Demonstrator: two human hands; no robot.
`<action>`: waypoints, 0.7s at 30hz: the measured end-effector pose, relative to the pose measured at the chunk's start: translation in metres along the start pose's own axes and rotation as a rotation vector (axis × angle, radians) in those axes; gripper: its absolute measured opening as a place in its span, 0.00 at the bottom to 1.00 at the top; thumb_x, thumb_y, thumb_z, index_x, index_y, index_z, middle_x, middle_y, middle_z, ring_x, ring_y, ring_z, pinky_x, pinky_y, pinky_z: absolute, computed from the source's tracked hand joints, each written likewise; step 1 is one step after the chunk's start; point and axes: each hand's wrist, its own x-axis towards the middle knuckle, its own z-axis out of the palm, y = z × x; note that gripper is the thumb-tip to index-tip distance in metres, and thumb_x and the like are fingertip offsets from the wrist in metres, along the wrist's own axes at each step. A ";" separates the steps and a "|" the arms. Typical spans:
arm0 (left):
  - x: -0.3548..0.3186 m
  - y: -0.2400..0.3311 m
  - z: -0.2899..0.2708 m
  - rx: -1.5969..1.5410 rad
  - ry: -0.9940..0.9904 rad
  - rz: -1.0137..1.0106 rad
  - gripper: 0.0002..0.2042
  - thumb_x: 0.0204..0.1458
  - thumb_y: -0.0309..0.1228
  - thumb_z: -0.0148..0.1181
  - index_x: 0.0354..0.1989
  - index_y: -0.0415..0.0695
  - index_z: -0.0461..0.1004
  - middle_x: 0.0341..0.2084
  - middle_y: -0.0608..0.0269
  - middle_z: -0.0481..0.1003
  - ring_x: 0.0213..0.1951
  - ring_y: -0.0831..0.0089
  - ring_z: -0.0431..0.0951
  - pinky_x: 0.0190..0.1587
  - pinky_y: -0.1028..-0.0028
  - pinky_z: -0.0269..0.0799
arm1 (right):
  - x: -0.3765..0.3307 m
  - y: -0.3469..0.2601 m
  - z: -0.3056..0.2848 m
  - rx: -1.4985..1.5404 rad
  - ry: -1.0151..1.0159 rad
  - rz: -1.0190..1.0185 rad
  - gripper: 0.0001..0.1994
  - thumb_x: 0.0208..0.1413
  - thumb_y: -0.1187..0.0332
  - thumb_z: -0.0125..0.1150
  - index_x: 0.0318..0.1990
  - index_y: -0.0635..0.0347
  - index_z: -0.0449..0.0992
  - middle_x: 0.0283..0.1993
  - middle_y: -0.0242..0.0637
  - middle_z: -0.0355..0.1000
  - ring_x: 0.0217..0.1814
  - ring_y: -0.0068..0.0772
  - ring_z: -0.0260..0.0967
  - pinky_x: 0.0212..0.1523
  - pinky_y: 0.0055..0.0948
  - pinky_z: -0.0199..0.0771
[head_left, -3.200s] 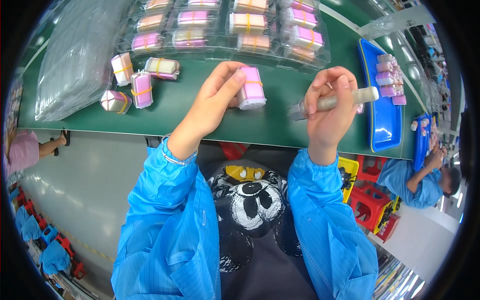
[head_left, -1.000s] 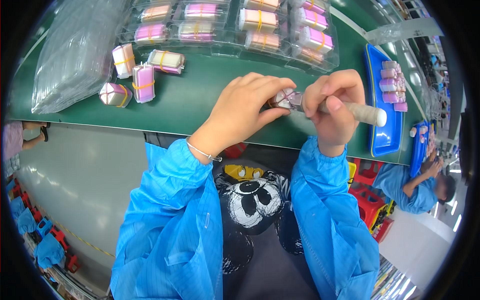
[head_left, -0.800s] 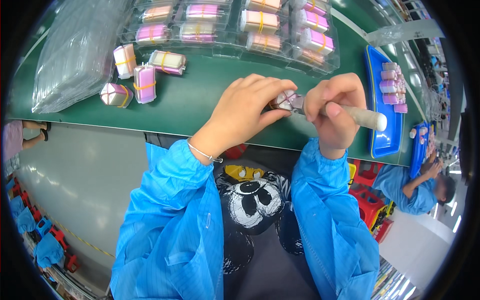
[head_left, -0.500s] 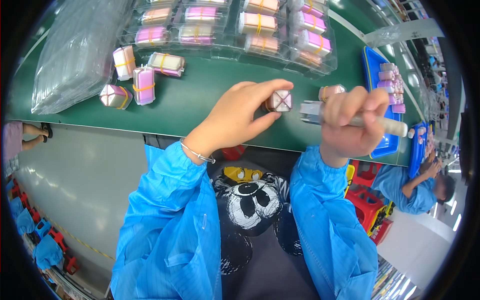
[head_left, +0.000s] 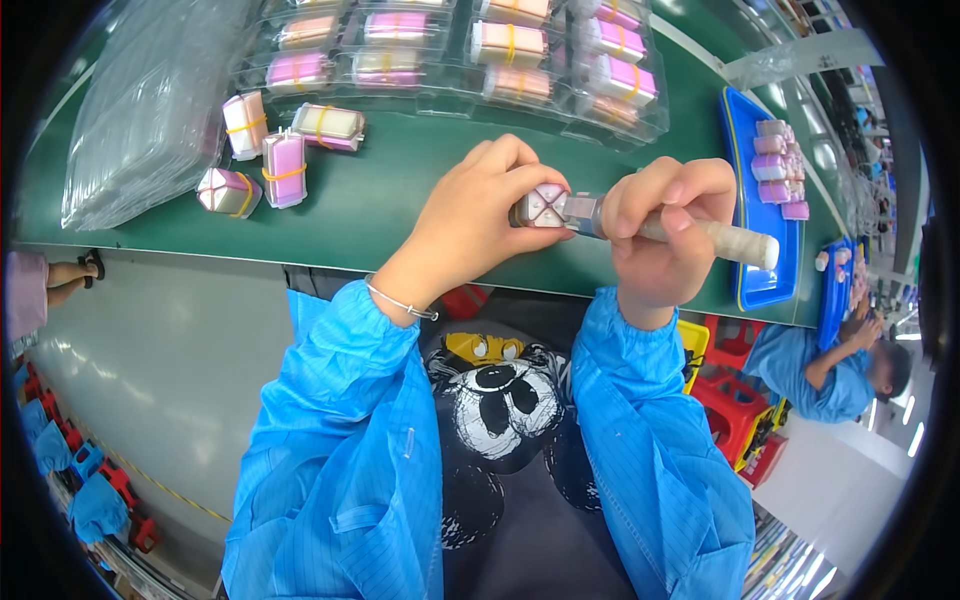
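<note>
My left hand (head_left: 470,215) is closed round the sides of a small block bundle (head_left: 546,206), its white-and-pink end face marked with a dark X. My right hand (head_left: 665,220) grips a scraper-like tool (head_left: 745,244) by its whitish wrapped handle. Its flat shiny blade meets or lies just beside the right edge of the bundle's end face; whether they touch I cannot tell. Left of my hands lie several loose pink and cream bundles (head_left: 285,170) with yellow bands round them.
Clear plastic trays (head_left: 440,95) with rows of banded bundles stand at the back of the green table (head_left: 400,130). A stack of clear trays (head_left: 150,120) is at the left. On the right, a blue tray (head_left: 765,285) holds more bundles. Another person (head_left: 820,370) works at far right.
My right hand has brought the tool left, its blade now at the bundle. My left hand has shifted slightly left with the bundle. The bundle formerly seen beside my right hand is now hidden.
</note>
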 end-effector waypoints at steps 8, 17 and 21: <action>0.000 -0.001 0.002 0.041 -0.013 0.010 0.16 0.38 0.34 0.70 0.38 0.48 0.76 0.35 0.65 0.69 0.41 0.63 0.71 0.42 0.65 0.70 | 0.002 -0.004 -0.002 -0.063 -0.143 0.164 0.09 0.56 0.66 0.55 0.35 0.61 0.65 0.21 0.38 0.67 0.19 0.18 0.58 0.18 0.18 0.54; 0.001 0.000 -0.004 0.014 -0.069 -0.001 0.19 0.39 0.33 0.70 0.41 0.46 0.74 0.38 0.64 0.69 0.43 0.61 0.72 0.44 0.66 0.69 | 0.000 0.001 -0.003 -0.058 -0.135 0.171 0.08 0.56 0.67 0.54 0.34 0.61 0.64 0.21 0.37 0.67 0.19 0.18 0.58 0.18 0.18 0.53; -0.002 0.003 -0.005 -0.063 0.028 0.095 0.22 0.42 0.30 0.68 0.48 0.44 0.73 0.44 0.63 0.72 0.49 0.61 0.72 0.51 0.66 0.67 | 0.005 0.005 -0.013 0.045 -0.128 0.071 0.07 0.56 0.69 0.52 0.34 0.60 0.62 0.20 0.43 0.67 0.15 0.19 0.54 0.16 0.21 0.55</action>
